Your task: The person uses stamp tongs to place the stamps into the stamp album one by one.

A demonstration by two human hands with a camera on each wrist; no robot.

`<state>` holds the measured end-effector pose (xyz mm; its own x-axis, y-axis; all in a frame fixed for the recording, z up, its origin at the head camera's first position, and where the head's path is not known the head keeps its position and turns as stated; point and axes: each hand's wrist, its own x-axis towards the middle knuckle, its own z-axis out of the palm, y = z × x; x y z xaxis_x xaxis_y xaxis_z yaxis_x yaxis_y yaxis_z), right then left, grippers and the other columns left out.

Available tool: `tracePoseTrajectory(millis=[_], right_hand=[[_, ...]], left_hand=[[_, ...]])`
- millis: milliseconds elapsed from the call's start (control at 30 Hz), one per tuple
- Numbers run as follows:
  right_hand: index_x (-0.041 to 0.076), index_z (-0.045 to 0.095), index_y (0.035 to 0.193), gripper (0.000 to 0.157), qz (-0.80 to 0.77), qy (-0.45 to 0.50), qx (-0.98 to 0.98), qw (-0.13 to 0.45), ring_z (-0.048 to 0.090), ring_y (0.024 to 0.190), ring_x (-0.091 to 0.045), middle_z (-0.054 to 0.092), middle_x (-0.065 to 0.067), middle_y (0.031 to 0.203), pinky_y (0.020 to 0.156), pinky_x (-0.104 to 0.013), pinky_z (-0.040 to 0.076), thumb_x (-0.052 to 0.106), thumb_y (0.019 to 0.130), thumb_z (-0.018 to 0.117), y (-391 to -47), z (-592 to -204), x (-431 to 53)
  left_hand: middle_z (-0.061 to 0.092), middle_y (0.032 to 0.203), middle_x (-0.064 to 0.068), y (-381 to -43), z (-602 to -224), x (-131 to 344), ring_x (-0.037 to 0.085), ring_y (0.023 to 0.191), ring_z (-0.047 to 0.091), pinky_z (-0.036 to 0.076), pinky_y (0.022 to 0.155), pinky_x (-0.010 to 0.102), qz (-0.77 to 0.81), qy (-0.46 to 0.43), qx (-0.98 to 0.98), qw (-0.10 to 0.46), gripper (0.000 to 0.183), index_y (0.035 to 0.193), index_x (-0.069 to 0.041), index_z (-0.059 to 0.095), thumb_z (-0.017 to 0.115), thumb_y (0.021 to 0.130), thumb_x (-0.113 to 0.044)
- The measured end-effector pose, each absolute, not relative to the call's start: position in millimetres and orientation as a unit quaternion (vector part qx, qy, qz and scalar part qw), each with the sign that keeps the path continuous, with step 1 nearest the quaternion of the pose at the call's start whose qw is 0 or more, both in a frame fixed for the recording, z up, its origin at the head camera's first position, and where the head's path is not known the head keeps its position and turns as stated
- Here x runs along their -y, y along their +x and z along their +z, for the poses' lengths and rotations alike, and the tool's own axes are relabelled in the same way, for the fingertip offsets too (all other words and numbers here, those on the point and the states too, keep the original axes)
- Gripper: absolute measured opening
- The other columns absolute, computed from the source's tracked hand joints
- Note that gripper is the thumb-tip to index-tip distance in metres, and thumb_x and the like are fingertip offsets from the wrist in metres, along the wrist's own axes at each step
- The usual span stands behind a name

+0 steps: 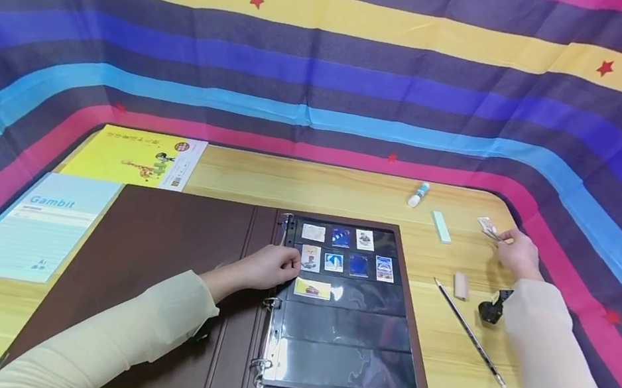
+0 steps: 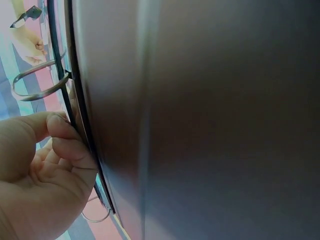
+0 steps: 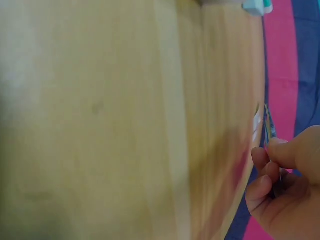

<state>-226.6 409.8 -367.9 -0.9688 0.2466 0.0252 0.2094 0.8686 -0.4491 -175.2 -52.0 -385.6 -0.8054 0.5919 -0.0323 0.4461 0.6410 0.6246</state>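
A brown ring-binder stamp album (image 1: 175, 254) lies open. Its black pocket page (image 1: 351, 327) carries several stamps in the upper rows, with a yellow stamp (image 1: 312, 289) in the third row. My left hand (image 1: 270, 267) is at the page's left side by the rings, thumb and curled fingers pinching at the page's edge (image 2: 102, 190); the exact part pinched is hidden. At the far right, my right hand (image 1: 519, 253) holds metal tweezers (image 3: 271, 131). Their tips are at a small pale stamp (image 1: 486, 225) near the table's edge; whether they grip it I cannot tell.
Right of the album lie a pencil (image 1: 471, 333), a beige eraser (image 1: 460, 286), a pale green strip (image 1: 441, 227) and a glue stick (image 1: 418, 194). A light blue notebook (image 1: 34, 226) and a yellow booklet (image 1: 129, 157) lie at the left. Striped cloth (image 1: 329, 73) hangs behind.
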Motion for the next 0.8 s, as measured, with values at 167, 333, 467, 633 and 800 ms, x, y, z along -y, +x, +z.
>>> tracePoseTrajectory(millis=[167, 333, 467, 633, 800], right_hand=[[-0.001, 0.045, 0.102, 0.025, 0.216, -0.125, 0.968, 0.038, 0.038, 0.075, -0.035, 0.043, -0.023, 0.09, 0.059, -0.038, 0.031, 0.013, 0.083, 0.037, -228.8, -372.4, -415.3], [0.0, 0.047, 0.103, 0.026, 0.212, -0.127, 0.968, 0.031, 0.037, 0.079, -0.037, 0.043, -0.025, 0.095, 0.061, -0.04, 0.031, 0.016, 0.085, 0.037, -230.6, -373.1, -416.6], [0.001, 0.049, 0.104, 0.028, 0.211, -0.113, 0.971, 0.017, 0.039, 0.077, -0.035, 0.045, -0.024, 0.094, 0.06, -0.04, 0.031, 0.019, 0.085, 0.038, -228.9, -373.9, -416.7], [0.001, 0.051, 0.102, 0.027, 0.206, -0.071, 0.976, 0.01, 0.042, 0.066, -0.026, 0.051, -0.017, 0.082, 0.055, -0.034, 0.032, 0.019, 0.084, 0.042, -223.1, -374.7, -412.6], [-0.002, 0.05, 0.099, 0.025, 0.219, -0.019, 0.975, -0.045, 0.045, 0.063, -0.021, 0.054, -0.014, 0.077, 0.053, -0.03, 0.035, 0.016, 0.084, 0.044, -216.2, -368.5, -402.8]], left_hand=[[0.044, 0.055, -0.005, -175.1, -385.4, 51.0, 0.007, 0.049, 0.041, 0.037, 0.052, 0.022, 0.309, 0.29, -0.898, 0.116, 0.008, 0.073, -0.013, 0.051, 0.047, 0.08, -0.011], [0.044, 0.055, -0.005, -175.2, -386.6, 51.3, 0.007, 0.049, 0.041, 0.037, 0.052, 0.022, 0.312, 0.287, -0.898, 0.117, 0.009, 0.073, -0.013, 0.051, 0.047, 0.08, -0.011], [0.044, 0.055, -0.005, -175.5, -387.4, 52.0, 0.007, 0.048, 0.041, 0.037, 0.052, 0.022, 0.317, 0.291, -0.895, 0.118, 0.009, 0.074, -0.012, 0.051, 0.046, 0.081, -0.011], [0.044, 0.055, -0.005, -174.7, -386.7, 52.3, 0.007, 0.048, 0.041, 0.037, 0.053, 0.022, 0.319, 0.297, -0.892, 0.118, 0.009, 0.074, -0.012, 0.051, 0.046, 0.081, -0.01], [0.043, 0.054, -0.004, -173.9, -385.4, 52.3, 0.007, 0.047, 0.04, 0.037, 0.052, 0.023, 0.32, 0.292, -0.893, 0.123, 0.008, 0.074, -0.012, 0.05, 0.046, 0.08, -0.01]])
